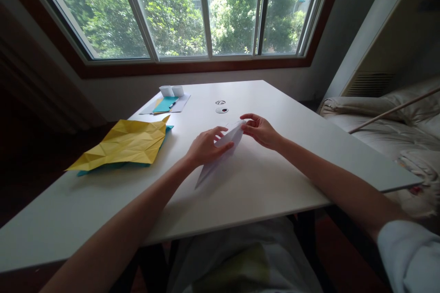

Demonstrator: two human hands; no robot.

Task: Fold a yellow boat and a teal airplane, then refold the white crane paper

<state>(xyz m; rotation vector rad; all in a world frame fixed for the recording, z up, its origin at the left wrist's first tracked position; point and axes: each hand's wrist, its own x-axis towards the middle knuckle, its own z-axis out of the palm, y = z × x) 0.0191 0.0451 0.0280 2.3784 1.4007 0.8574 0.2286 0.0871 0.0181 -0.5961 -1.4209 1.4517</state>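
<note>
A folded sheet of white paper (220, 155) stands slanted over the table in front of me, its lower corner pointing toward me at the left. My left hand (208, 145) grips its left side, with the thumb across the near face and the other fingers behind it. At the upper right corner, my right hand (257, 130) pinches the paper between thumb and fingers. Part of the far side of the sheet is hidden by my left hand.
Creased yellow paper (127, 144) lies over a teal sheet (118, 165) on the left of the white table (275, 192). Farther back are coloured sheets (165, 104), a pen (173, 105) and two small white containers (172, 90). Two round metallic discs (222, 110) sit mid-table.
</note>
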